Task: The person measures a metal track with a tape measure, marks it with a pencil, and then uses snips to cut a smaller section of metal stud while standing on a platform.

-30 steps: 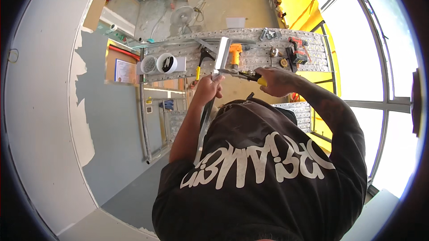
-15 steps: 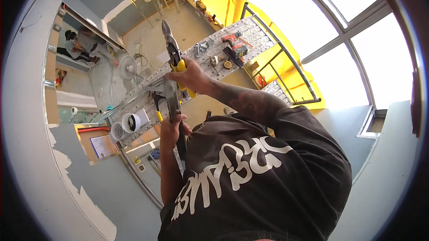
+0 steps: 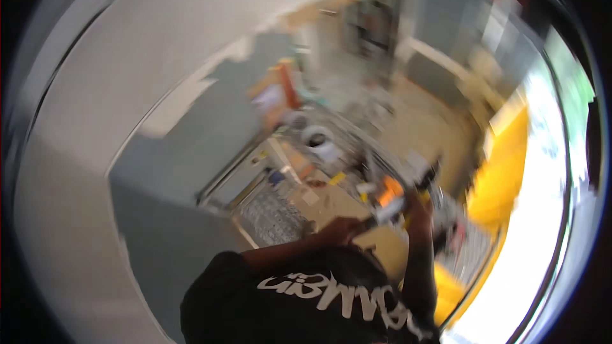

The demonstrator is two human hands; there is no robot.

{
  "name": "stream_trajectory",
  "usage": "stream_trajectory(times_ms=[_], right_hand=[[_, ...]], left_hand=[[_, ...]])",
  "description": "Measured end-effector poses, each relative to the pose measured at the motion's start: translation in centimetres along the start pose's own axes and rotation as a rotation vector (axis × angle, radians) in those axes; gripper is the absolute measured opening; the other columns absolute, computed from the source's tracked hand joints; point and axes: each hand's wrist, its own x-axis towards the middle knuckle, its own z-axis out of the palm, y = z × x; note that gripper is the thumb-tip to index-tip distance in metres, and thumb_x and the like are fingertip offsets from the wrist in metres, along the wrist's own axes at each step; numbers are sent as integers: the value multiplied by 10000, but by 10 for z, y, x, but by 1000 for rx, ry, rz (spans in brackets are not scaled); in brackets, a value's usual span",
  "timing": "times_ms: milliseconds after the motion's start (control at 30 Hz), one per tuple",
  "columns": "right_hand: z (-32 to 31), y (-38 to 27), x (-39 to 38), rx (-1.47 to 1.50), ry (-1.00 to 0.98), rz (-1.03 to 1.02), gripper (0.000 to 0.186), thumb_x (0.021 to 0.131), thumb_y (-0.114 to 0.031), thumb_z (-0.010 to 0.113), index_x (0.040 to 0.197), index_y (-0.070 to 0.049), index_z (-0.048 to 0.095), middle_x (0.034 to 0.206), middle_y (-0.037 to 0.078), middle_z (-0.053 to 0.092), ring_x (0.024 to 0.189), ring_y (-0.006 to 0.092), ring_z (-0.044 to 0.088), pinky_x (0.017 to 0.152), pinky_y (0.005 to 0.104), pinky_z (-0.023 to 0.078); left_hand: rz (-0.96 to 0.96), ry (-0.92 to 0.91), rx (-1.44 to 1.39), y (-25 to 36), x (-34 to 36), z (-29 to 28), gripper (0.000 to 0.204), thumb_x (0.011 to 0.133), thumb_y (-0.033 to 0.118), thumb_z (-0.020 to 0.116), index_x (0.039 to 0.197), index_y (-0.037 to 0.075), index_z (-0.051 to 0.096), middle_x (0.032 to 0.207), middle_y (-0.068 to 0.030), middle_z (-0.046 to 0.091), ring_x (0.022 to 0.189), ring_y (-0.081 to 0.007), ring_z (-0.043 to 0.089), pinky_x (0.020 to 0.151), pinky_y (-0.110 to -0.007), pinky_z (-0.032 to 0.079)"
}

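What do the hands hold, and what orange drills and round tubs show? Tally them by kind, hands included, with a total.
Hands: 2 (left hand, right hand)
Held snips: 1
Held metal strip: 1
Orange drill, blurred: 1
Round tubs: 2
Total: 7

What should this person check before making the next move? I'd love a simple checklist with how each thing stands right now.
1. Left hand has hold of the metal strip: ok, it grips the lower end.
2. Right hand has hold of the yellow-handled snips: ok, they point up and away from the body.
3. Left hand clear of the snips' jaws: ok, the two are well apart.
4. Snips' jaws open or shut: cannot tell, too blurred.
5. Metal strip clear of the orange drill: cannot tell, they overlap in this view.
6. White tub clear of both hands: ok.
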Motion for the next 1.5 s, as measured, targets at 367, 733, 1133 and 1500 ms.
stream_trajectory(times_ms=[367, 733, 1133, 1500], right_hand=[[17, 178, 57, 263, -820, 1421, 248, 960, -168, 561, 1187, -69, 542, 897, 89, 591, 746, 228, 585, 689, 384, 545], [17, 94, 17, -284, -622, 539, 304, 920, -181, 683, 1154, -27, 566, 857, 123, 617, 725, 266, 663, 674, 431, 606], [-56, -7, -106, -1127, -157, -34, 683, 851, -209, 646, 1438, 42, 403, 1378, 271, 517, 1323, 347, 492, 1111, 394, 383], [74, 55, -242, -926, 655, -85, 651, 827, -126, 663, 1431, -58, 430, 1297, 215, 555, 1266, 382, 516, 1056, 452, 424]], left_hand=[[-225, 364, 0, 22, -104, 36, 277, 992, 312, 581, 1068, 50, 633, 811, -128, 664, 730, -249, 659, 671, -390, 499], [-49, 405, -579, 16, -101, 3, 543, 1027, 133, 478, 1520, 15, 281, 791, -71, 612, 614, -163, 619, 638, -303, 553], [-39, -353, -668, 19, 96, -79, 172, 959, 153, 583, 1083, 57, 514, 770, -64, 568, 636, -177, 568, 579, -328, 486], [6, -1070, -343, 33, 155, -34, 312, 1006, 349, 580, 1020, 58, 470, 705, -60, 514, 531, -184, 540, 501, -338, 490]])
